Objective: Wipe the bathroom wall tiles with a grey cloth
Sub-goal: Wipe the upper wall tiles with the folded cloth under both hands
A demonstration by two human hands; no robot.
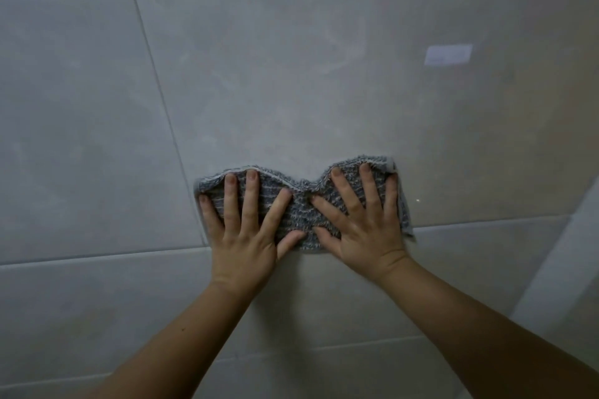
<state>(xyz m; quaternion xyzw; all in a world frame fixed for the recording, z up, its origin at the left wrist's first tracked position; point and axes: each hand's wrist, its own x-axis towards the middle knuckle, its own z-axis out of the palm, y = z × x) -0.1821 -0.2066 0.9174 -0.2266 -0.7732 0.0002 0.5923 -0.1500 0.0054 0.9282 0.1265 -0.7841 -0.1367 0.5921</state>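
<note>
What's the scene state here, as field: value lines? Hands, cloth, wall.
left hand: fingers spread and straight, presses the left half of the cloth flat on the wall
right hand: fingers spread and straight, presses the right half of the cloth
cloth: grey, striped, bunched in the middle between the two hands
wall tile: large, pale grey, glossy, faint streaks
grout line: horizontal, runs just under the cloth's lower edge
reflection: bright rectangle on the tile, upper right

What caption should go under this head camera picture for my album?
Left hand and right hand press a grey cloth flat against the wall tiles.
</note>
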